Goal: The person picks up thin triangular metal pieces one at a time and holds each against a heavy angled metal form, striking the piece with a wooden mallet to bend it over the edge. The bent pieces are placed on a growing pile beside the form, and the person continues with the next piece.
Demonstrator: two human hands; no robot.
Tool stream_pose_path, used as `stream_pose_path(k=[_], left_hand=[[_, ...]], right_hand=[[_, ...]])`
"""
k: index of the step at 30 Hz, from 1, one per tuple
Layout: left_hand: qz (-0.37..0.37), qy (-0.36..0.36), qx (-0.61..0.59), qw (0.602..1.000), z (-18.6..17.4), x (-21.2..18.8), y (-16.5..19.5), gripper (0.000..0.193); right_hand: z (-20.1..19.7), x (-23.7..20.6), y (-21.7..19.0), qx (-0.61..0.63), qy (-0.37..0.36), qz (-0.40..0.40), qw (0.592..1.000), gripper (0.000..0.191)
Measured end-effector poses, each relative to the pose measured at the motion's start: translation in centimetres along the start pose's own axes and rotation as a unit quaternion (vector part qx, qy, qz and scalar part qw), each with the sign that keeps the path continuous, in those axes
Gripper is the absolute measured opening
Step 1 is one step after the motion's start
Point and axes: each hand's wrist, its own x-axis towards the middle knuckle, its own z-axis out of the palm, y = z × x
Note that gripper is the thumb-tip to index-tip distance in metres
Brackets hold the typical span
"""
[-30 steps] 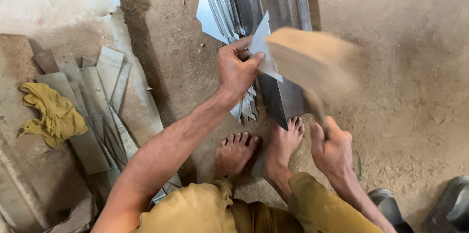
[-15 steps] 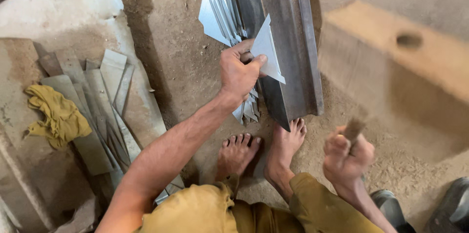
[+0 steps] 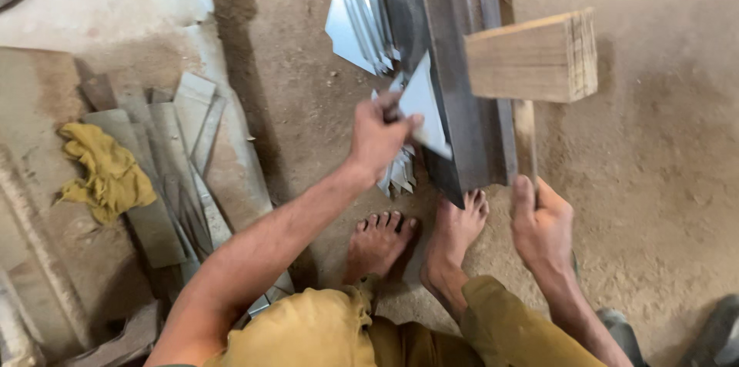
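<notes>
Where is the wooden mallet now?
The wooden mallet is at upper right, held by the right hand, its head over the steel beam.

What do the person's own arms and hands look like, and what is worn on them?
Both forearms are bare, with no sleeves showing. The left hand and right hand wear no gloves, rings or watch. Mustard-yellow trousers cover the legs below, and the feet are bare.

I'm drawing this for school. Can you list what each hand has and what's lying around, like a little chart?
left hand: holds a metal sheet against the steel beam
right hand: grips a wooden mallet, head above the beam
feet: bare, at the beam's near end
sheet stack: left of the beam
metal strips: on a slab, left
yellow rag: beside the strips
ground: sandy dirt
</notes>
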Motion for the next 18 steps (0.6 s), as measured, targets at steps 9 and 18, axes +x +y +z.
stream_pose_path(k=[9, 18], left_hand=[[0.235, 0.152, 0.471, 0.836, -7.9, 6.7, 4.6, 0.083], [0.085, 0.176, 0.265, 0.944, -9.2, 6.8, 5.4, 0.051]], right_hand=[[1.6, -0.7, 4.8, 0.060, -0.006, 0.048, 0.997, 0.044], [0.8, -0.5, 4.9, 0.063, -0.011, 0.058, 0.996, 0.043]])
